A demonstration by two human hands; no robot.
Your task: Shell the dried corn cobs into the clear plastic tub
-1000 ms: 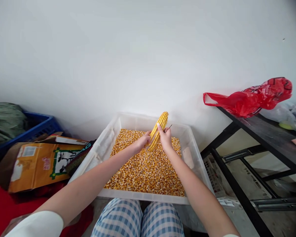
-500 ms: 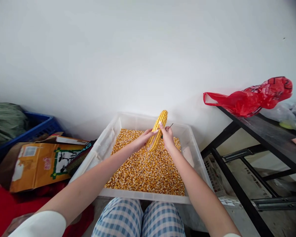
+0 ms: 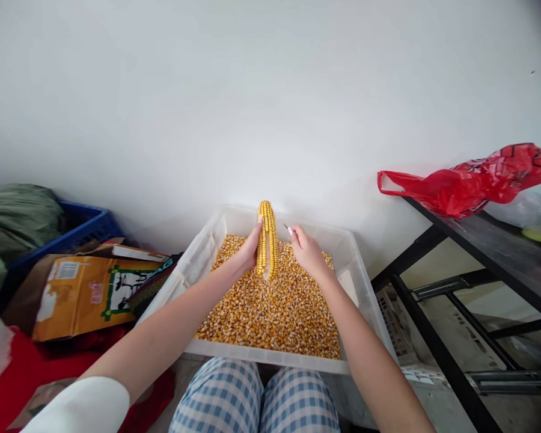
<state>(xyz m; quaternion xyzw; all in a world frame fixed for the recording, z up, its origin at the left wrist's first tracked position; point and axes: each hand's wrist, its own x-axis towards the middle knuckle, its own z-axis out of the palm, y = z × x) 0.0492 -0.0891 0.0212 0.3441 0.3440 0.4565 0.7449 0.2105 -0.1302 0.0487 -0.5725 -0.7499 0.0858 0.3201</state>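
Note:
My left hand (image 3: 249,248) is closed around the left side of an ear of corn (image 3: 267,236), which stands nearly upright above the bin. A strip along the ear's front, from its middle down, has no kernels. To its right, apart from the ear, my right hand (image 3: 307,249) is closed on a thin pointed tool (image 3: 288,228), its dark tip toward the corn. Most of the tool is hidden in the fingers, so its exact kind is unclear. Loose corn kernels (image 3: 270,313) fill much of the translucent plastic bin (image 3: 297,359) below both hands.
A flattened orange cardboard box (image 3: 79,297) and a blue crate (image 3: 92,225) with a green sack (image 3: 18,219) lie at left. On the right, a black metal-framed table (image 3: 491,246) carries a red plastic bag (image 3: 469,183). A white wall (image 3: 270,108) rises behind the bin.
The ear has swung left and more upright in my left hand. My right hand, which was touching the ear, has drawn off to its right, with the tool's tip now turned toward the corn.

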